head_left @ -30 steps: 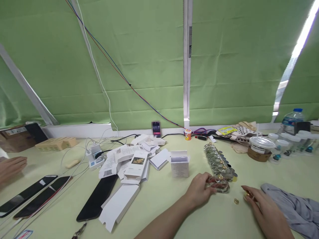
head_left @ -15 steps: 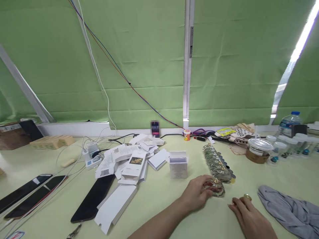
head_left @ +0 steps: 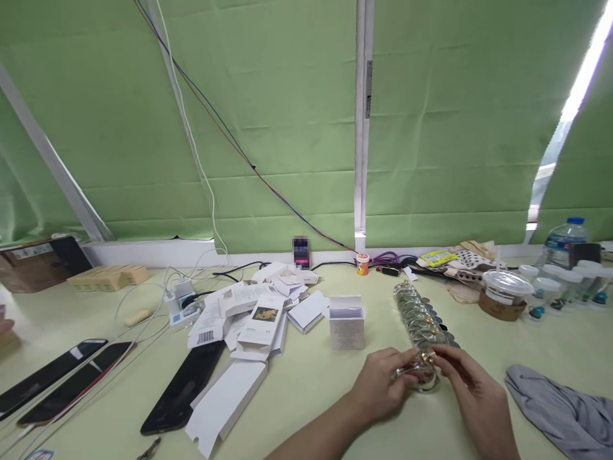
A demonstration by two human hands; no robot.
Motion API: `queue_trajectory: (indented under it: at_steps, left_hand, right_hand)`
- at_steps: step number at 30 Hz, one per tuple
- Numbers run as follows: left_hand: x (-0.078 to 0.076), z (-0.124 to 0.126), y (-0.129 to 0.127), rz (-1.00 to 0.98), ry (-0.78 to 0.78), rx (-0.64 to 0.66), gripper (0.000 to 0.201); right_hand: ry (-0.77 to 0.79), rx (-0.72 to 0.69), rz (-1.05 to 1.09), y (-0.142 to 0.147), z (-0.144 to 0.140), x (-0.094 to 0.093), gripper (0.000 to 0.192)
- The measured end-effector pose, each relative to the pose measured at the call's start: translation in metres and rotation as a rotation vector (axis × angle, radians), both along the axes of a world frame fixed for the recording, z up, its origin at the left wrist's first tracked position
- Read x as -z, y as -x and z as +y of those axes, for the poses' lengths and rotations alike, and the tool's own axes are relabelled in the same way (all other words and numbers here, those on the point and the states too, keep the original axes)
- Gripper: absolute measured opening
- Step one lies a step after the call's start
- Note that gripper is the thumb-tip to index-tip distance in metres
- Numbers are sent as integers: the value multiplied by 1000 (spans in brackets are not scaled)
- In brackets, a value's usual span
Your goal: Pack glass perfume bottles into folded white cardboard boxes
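Both hands meet at the near end of a long row of small clear jars point(head_left: 417, 314) lying on the desk point(head_left: 306, 383), right of centre. The left hand point(head_left: 383, 382) cups the nearest jar point(head_left: 417, 375) from its left side, fingers curled round the wall. The right hand point(head_left: 467, 383) comes in from the right, thumb and forefinger pinched on a small gold-coloured piece point(head_left: 428, 355) at the jar's top. The left grip is closed on the jar; the right grip is a narrow pinch. Whether the gold piece is a cap, a ring or something else cannot be told at this size.

Handling, as a judgement: the jar looks light, rigid and smooth, hence apt to slip or roll once free of the row. The clear wall could be glass or hard plastic; treat it as breakable. The sound hold is round the body, as the left hand has it, leaving the top free. The gold piece is tiny and would skitter off if dropped; fingertips only.

The remaining jars lie touching in line, running away from the hands toward the blinds point(head_left: 268, 128). A nudge at the near end would likely disturb them.

Nearby: a small white box point(head_left: 347, 322) stands just left of the row; flat cartons point(head_left: 249, 313) and a dark phone point(head_left: 182, 393) lie further left; a grey cloth point(head_left: 565, 412) lies to the right, well apart from the jar.
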State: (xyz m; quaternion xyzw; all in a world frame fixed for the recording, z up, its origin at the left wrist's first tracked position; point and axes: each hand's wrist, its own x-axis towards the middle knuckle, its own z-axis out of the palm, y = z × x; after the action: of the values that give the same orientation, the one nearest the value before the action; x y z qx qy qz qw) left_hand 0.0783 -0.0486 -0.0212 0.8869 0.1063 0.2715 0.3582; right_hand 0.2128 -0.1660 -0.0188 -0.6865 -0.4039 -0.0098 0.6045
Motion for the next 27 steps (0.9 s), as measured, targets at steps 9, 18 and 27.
queue_trajectory:
  at_steps: [9,18,27]
  left_hand:
    - [-1,0,0,-5,35,19,47]
    - [-2,0,0,9,62,5,47]
    - [-1,-1,0,3,56,9,46]
  right_hand:
    - [21,-8,-163,0,3,5,29]
    - [9,-26,-228,0,2,7,29]
    - [0,-15,-203,1,3,5,30]
